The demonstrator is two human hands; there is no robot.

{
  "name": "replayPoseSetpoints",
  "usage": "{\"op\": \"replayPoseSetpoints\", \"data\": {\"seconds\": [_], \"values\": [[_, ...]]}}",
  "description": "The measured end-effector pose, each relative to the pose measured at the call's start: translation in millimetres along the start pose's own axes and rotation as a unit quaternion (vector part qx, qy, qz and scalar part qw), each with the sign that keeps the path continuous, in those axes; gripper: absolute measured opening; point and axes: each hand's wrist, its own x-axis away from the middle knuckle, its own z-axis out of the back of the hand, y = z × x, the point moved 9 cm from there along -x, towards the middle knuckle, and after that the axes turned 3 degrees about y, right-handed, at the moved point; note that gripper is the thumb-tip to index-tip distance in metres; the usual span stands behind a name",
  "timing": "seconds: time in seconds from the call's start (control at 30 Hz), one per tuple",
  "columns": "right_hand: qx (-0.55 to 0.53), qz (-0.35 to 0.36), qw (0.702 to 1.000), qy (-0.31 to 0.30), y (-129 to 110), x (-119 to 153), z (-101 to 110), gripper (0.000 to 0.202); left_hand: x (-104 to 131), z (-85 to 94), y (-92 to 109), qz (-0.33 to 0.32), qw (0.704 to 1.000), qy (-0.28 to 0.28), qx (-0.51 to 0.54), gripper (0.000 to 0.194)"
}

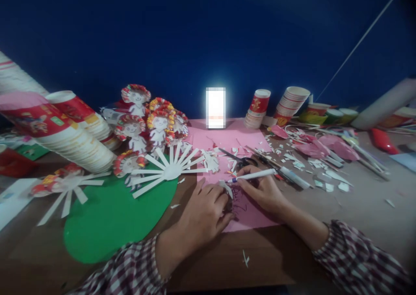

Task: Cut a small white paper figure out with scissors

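My right hand (262, 192) is closed around a white marker (256, 175), which lies nearly level with its blue end pointing left. My left hand (206, 208) rests on pink paper (256, 219), its fingers curled and pressed onto a small white paper cutout (226, 188). Part of that cutout is hidden under the fingers. The marker's blue end is close above the cutout. Dark handwriting shows on the pink paper between the hands. Just beyond them lie black-handled scissors (248, 161) and another white paper cutout (211, 161).
Fan-shaped cut paper cups (171, 171) lie left on a green sheet (107, 225). Decorated paper dolls (159, 124) stand behind. Stacked paper cups (78, 139) lean at left; more cup stacks (290, 104) stand back right. Paper scraps (328, 180) and pens (294, 177) litter the right side.
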Motion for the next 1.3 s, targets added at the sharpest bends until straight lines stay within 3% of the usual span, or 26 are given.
{"op": "replayPoseSetpoints", "data": {"seconds": [0.63,1.3], "values": [[-0.007,-0.018,1.000,-0.013,-0.3,2.5,-4.2,0.007,0.6,-0.2,1.5,-0.004,1.000,-0.008,0.007,0.031],[0.099,-0.031,0.994,-0.038,9.3,6.7,-5.6,0.017,0.8,-2.6,1.7,-0.001,0.999,-0.013,0.030,0.031]]}}
